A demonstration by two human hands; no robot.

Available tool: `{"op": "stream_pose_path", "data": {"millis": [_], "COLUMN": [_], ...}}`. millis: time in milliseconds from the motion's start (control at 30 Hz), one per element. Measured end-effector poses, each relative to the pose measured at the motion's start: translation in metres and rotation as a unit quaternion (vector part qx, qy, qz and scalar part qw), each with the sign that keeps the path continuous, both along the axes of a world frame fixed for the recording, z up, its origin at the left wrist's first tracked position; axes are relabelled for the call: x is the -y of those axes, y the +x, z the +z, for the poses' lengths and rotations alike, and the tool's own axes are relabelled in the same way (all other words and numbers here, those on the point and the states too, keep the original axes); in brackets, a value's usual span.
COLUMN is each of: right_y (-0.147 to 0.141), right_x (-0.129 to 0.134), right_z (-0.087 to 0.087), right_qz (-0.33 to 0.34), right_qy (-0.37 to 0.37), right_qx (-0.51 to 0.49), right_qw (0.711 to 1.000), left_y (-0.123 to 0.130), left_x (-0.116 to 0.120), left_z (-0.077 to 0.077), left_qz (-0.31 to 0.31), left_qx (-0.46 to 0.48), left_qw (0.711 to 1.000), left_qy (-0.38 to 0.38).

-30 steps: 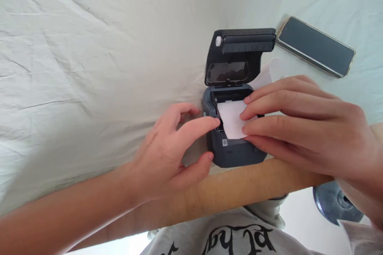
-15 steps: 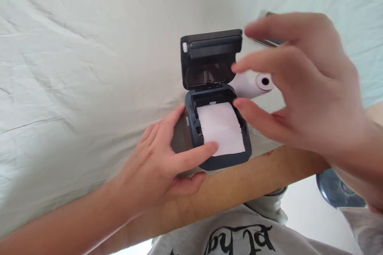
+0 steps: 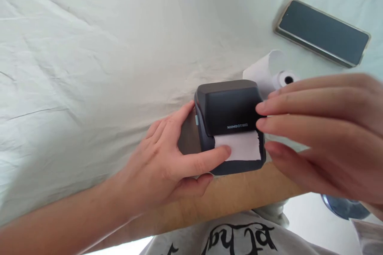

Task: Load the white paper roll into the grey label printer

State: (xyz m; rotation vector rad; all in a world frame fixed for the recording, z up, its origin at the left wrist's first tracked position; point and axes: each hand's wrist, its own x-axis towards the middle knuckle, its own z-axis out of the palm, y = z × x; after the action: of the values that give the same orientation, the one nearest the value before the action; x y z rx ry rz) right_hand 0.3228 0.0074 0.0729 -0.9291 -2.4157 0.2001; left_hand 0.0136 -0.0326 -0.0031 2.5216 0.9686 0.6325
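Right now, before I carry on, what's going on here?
A person's left hand is against the printer, one finger on the white paper sticking out from under the lid. The lid is down; whether it is latched I can't tell. The right hand is at the lid's right edge. A roll and a phone lie beyond.

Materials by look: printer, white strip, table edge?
Printer: likely rigid plastic, dark satin finish; soft sheen, smooth rounded corners. White strip: probably paper, matte; thin, with a ragged side edge. Table edge: wood or wood-look laminate, fairly dull; brown tone, can't tell which.
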Motion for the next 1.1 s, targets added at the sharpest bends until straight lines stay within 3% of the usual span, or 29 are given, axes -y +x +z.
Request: {"op": "stream_pose_path", "data": {"millis": [200, 633, 1100], "right_y": [-0.021, -0.010, -0.019], "right_x": [0.022, 0.021, 0.028], "right_z": [-0.024, -0.051, -0.060], "right_qz": [-0.043, 0.067, 0.022], "right_qy": [-0.020, 0.043, 0.072], "right_qx": [0.022, 0.007, -0.006], "right_qw": [0.999, 0.997, 0.997], "left_y": [0.003, 0.004, 0.004], "left_x": [0.000, 0.000, 0.000], "left_z": [-0.001, 0.005, 0.001], "left_qz": [0.012, 0.029, 0.037], "left_qx": [0.008, -0.011, -0.002], "left_qw": [1.000, 0.999, 0.999], "left_qy": [0.024, 0.029, 0.027]}}
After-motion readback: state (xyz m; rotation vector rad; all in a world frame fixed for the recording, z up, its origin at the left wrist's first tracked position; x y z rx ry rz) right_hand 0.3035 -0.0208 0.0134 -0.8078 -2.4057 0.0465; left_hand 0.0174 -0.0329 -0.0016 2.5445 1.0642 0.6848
